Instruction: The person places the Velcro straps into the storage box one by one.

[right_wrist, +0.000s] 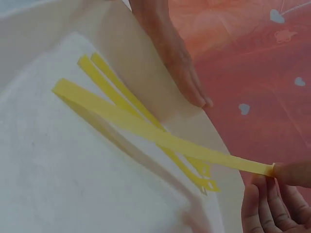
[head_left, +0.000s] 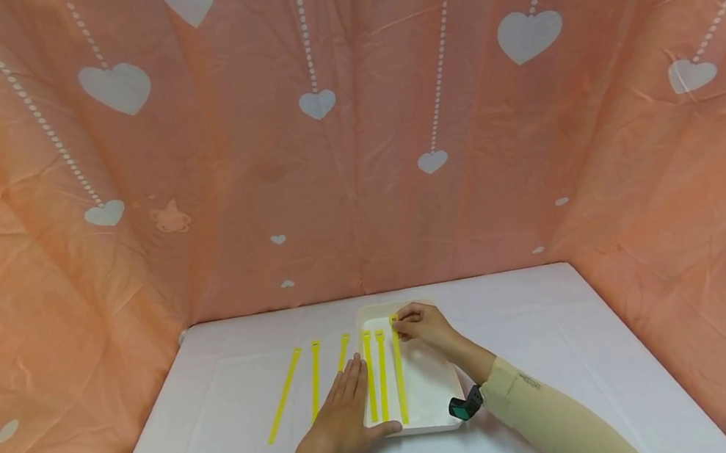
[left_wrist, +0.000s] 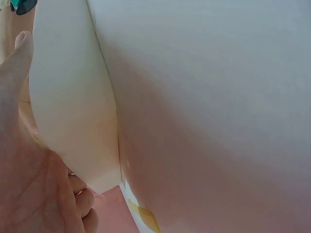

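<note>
My right hand (head_left: 430,326) pinches the slotted head end of a yellow cable strap (head_left: 399,378) between thumb and fingers. That strap slants over the white tray (head_left: 435,396); in the right wrist view its far end is low by the tray floor. Two more yellow straps (right_wrist: 121,92) lie side by side inside the tray. My left hand (head_left: 346,413) rests along the tray's left side, fingers straight and thumb stretched toward the front rim. In the left wrist view the palm is against the tray's outer wall (left_wrist: 73,97).
Left of the tray, three yellow straps lie on the white table: one at the far left (head_left: 284,397), a middle one (head_left: 315,375), and one partly hidden by the left hand (head_left: 344,350). Pink cloth (head_left: 364,241) with hearts rises behind and beside the table.
</note>
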Demonstrator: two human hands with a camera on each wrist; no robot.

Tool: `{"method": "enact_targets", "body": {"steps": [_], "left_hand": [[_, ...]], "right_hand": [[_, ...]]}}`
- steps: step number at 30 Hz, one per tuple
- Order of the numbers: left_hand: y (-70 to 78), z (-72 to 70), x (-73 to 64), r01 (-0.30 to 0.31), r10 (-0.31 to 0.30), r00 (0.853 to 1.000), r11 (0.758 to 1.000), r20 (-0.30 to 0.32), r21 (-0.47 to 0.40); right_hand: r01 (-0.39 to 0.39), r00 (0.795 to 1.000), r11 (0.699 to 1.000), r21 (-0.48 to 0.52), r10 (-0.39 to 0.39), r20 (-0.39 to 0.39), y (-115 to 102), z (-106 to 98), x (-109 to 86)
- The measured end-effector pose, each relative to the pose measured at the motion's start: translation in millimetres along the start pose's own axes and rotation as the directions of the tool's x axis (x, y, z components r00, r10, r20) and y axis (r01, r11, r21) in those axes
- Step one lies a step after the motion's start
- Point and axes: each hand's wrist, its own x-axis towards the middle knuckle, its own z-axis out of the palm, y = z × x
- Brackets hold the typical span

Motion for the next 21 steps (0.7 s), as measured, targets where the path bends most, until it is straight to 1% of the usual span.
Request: {"method": "enact_targets", "body": {"steps": [12,16,21], "left_hand": [[-0.2,1.9,-0.2,0.012,-0.012,1.0,1.0,0.007,0.001],[0.5,1.9,-0.1,0.016,-0.016,1.0,1.0,0.009,0.005],[0.5,2.2,0.2,0.018,-0.019,1.0,1.0,0.011,0.009]], "right_hand": [[-0.095,0.994,0.994,-0.047,0.093,-0.051,4.7,7.3,12.7],[-0.107,0.993,0.992,-0.073,0.103,-0.06,6.3,10.5,15.0],[-0.117,0.992,0.983,-0.142,0.108,-0.072,9.4,14.0,16.5]]}}
